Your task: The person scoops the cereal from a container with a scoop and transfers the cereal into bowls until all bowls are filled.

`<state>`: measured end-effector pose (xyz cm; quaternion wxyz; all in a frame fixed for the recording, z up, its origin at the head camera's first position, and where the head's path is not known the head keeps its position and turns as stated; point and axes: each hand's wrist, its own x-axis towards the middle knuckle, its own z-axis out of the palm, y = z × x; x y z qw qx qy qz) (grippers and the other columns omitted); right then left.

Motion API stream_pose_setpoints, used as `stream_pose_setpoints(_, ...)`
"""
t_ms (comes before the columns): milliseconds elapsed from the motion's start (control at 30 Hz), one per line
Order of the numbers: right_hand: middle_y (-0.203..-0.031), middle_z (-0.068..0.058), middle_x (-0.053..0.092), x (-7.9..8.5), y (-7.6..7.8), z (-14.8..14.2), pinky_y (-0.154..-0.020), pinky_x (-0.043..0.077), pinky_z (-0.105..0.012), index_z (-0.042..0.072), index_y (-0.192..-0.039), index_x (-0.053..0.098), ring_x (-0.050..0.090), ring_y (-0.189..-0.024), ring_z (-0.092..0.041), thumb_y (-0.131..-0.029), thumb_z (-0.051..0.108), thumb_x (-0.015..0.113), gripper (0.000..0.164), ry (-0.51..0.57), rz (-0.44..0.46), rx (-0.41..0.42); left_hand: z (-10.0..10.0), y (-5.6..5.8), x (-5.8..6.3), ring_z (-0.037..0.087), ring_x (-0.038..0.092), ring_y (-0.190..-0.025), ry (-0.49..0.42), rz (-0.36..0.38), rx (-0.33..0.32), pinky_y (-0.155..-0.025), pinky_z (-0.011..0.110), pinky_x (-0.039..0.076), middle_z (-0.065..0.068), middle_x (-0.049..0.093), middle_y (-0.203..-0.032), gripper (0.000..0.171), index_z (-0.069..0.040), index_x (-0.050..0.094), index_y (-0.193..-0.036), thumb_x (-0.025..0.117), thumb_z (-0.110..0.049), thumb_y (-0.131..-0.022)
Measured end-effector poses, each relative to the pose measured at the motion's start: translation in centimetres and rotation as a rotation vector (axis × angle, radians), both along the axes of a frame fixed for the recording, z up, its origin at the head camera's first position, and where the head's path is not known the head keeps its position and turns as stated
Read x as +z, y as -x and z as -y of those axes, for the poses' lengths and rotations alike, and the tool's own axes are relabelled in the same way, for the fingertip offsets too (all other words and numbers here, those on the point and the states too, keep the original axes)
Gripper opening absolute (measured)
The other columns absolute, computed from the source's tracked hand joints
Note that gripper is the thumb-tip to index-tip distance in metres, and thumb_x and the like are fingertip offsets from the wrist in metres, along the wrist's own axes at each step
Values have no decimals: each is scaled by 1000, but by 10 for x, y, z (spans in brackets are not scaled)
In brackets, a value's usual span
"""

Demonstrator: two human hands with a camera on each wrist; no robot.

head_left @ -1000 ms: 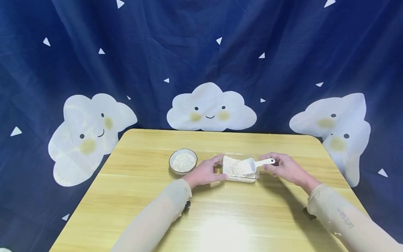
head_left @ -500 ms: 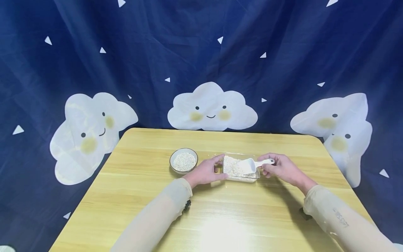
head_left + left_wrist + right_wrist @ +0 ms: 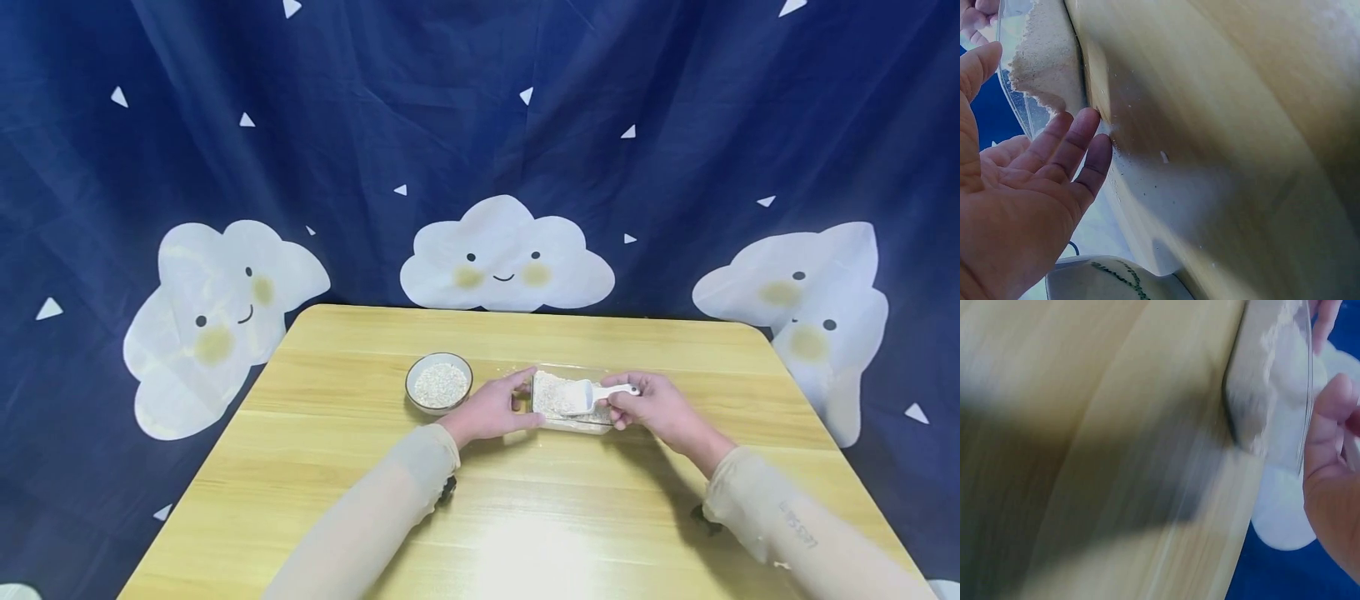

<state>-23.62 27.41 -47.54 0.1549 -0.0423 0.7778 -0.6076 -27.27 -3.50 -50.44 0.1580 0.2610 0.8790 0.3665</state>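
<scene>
A clear rectangular container [image 3: 573, 427] of pale oat-like flakes [image 3: 550, 392] stands on the table. My right hand [image 3: 649, 408] pinches the handle of a white scoop [image 3: 579, 397], whose bowl lies in the flakes and points left. In the right wrist view, the right thumb [image 3: 1337, 400] shows beside the container's clear rim; the scoop is out of that view. At the container's left end, my left hand [image 3: 491, 408] spreads thumb and fingers to the two corners. Its fingers [image 3: 1079, 147] look nearly straight in the left wrist view, tips at the container's end.
A dark-rimmed bowl [image 3: 438, 358] of similar flakes stands just left of my left hand. A few crumbs [image 3: 1164, 156] lie on the wooden table [image 3: 360, 483]. Behind it hangs a dark blue curtain [image 3: 465, 142] with clouds.
My right hand has moved left with the scoop, its bowl now farther into the flakes. The left hand stays at the container's end.
</scene>
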Motion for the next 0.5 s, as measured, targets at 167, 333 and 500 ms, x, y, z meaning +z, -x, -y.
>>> stream_pose_setpoints(167,-104,-18,80,-2,-2,9,-68,62,-23,-20,-144,46,67,-73,-7,-100,-1,58,49,52,21,-42,0,0,-1,19,67,-116,2,-10,-1,-104,35,56,7,62,-154,96,-23,26,-172,75,-54,-96)
stream_pose_setpoints(333,-103,-11,81,-11,-6,-1,-68,61,-21,-20,-146,44,65,-74,-6,-103,-1,56,48,126,25,-63,0,-1,-1,19,67,-116,9,-14,-4,-106,37,55,7,62,-155,95,-24,26,-172,74,-56,-96)
stream_pose_setpoints(500,-101,-3,83,-22,-8,-18,-68,61,-17,-9,-141,53,68,-75,-2,-105,-2,55,36,341,52,-80,-1,-1,-2,18,67,-116,3,-8,0,-107,39,56,8,60,-157,96,-25,25,-172,74,-57,-96)
